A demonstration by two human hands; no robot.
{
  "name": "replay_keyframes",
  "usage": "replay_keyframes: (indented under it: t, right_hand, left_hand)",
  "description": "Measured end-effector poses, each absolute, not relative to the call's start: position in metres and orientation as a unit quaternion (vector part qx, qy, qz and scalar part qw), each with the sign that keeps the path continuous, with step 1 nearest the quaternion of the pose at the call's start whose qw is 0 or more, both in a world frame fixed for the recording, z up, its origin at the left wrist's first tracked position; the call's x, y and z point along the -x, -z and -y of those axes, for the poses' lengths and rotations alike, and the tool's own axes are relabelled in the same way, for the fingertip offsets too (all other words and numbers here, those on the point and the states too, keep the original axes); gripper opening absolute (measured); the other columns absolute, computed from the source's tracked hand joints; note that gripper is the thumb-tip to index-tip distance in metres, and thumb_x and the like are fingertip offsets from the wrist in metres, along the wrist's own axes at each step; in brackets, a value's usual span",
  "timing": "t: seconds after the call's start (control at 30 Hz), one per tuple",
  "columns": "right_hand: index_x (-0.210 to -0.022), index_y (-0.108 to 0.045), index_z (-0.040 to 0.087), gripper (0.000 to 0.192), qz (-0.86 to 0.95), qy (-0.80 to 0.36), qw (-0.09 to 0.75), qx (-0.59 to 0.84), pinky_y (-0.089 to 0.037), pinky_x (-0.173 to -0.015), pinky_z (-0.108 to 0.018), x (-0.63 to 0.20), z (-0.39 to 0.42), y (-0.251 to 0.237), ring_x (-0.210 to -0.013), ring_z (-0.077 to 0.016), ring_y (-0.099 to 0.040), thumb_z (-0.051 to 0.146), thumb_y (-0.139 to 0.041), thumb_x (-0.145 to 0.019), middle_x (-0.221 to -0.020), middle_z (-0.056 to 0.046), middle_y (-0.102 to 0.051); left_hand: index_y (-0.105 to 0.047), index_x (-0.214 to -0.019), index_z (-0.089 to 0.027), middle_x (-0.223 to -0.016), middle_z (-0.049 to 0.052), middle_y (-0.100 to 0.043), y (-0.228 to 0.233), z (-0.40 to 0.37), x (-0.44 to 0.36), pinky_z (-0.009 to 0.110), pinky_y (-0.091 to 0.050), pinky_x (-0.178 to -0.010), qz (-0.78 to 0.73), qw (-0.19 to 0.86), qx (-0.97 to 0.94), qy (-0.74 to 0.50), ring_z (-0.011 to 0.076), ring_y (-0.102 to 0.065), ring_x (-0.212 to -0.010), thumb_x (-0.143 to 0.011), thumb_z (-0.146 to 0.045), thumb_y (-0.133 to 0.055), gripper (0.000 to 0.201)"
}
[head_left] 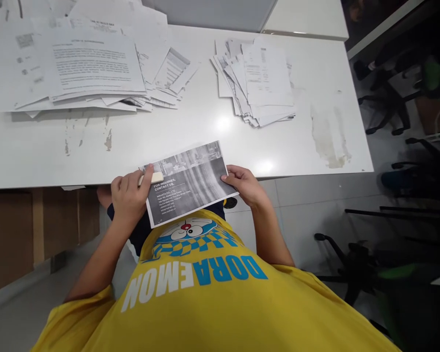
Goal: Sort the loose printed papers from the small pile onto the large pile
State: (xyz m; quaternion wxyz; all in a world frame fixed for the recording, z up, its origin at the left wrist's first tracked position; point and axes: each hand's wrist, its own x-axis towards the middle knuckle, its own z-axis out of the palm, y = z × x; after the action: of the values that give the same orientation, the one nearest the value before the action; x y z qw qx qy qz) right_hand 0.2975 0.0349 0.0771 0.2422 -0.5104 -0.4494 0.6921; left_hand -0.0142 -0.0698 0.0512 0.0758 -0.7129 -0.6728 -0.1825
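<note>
A black-and-white printed sheet [190, 183] is held between both hands at the table's front edge, slightly tilted, its right end higher. Its text reads "FOR INQUIRIES, CONTACT US." My left hand [130, 193] is closed on the sheet's left end, and a small cream-coloured block [156, 177] pokes out under its fingers; I cannot make out its kind. At the right end, my right hand [244, 185] pinches the sheet's edge with the thumb on top.
Behind the sheet lies the white table [168, 129]. A large, messy paper stack [95, 68] is at the back left, a smaller paper pile [267, 80] right of the middle. Brownish worn marks [328, 137] show near the right edge. Black chair bases [346, 259] stand on the floor at right.
</note>
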Motion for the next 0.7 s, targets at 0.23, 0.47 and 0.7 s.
replay_keyframes:
  t: [0.23,0.47,0.7]
  right_hand:
    - [-0.098,-0.073,0.023,0.034,0.475,-0.679,0.257,0.497,-0.050,-0.053,-0.030,-0.287,-0.027,-0.089,-0.062,-0.0195,-0.060,0.045,-0.077,-0.073,-0.061,0.001,-0.060]
    - [-0.100,-0.073,0.024,0.031,0.479,-0.684,0.259,0.485,-0.052,-0.056,-0.031,-0.273,-0.024,-0.089,-0.066,-0.0212,-0.063,0.043,-0.075,-0.076,-0.060,0.001,-0.059]
    - [-0.089,-0.069,0.021,0.031,0.483,-0.653,0.325,0.485,-0.050,-0.065,-0.029,-0.276,-0.047,-0.095,-0.068,-0.0174,-0.060,0.044,-0.075,-0.070,-0.067,0.001,-0.061]
  left_hand:
    - [-0.051,-0.143,-0.019,-0.106,0.017,-0.070,-0.069,0.078,0.063,0.046,-0.047,-0.086,0.636,0.060,0.760,0.114,0.0275,-0.067,-0.090,-0.099,-0.035,-0.034,0.050]
    - [-0.055,-0.140,-0.021,-0.106,0.017,-0.070,-0.086,0.076,0.078,0.046,-0.049,-0.086,0.638,0.004,0.763,0.099,0.0277,-0.068,-0.090,-0.100,-0.036,-0.034,0.048]
    - [-0.057,-0.138,-0.019,-0.104,0.016,-0.070,-0.070,0.070,0.093,0.041,-0.044,-0.082,0.664,0.120,0.721,0.159,0.0284,-0.067,-0.089,-0.093,-0.053,-0.054,0.057]
